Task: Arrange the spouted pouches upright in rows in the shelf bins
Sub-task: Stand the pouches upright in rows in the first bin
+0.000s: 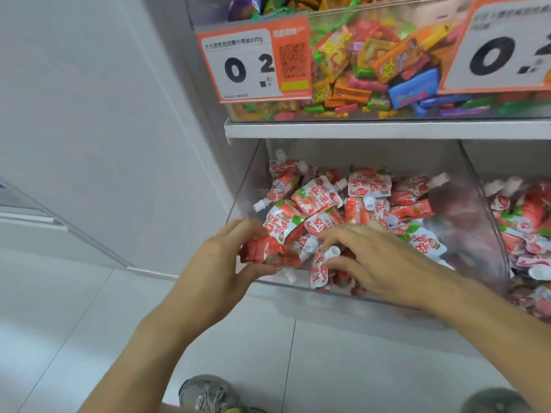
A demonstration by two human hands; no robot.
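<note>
While both arms reach down into the lower clear bin (249,186), the person's left hand (222,260) curls its fingers and thumb around a red strawberry pouch (264,251) at the bin's front left corner, holding it lying on its side just above the front lip. The right hand (375,254) lies palm down over the front middle of the heap, fingers bent around another spouted pouch (320,271) that stands roughly upright against the front wall, its white spout (332,252) poking up between thumb and forefinger. The two hands sit close together, nearly touching at the fingertips. Behind them the rest of the pouches (357,198) lie jumbled in a loose pile, spouts pointing every way, none in rows. A neighbouring bin (524,222) to the right holds more of the same pouches, also tumbled. On the shelf (387,129) above, a bin of mixed bright candies (387,64) carries an orange price tag (253,59). Down on the pale tiled floor (74,323) a grey shoe (208,393) shows.
</note>
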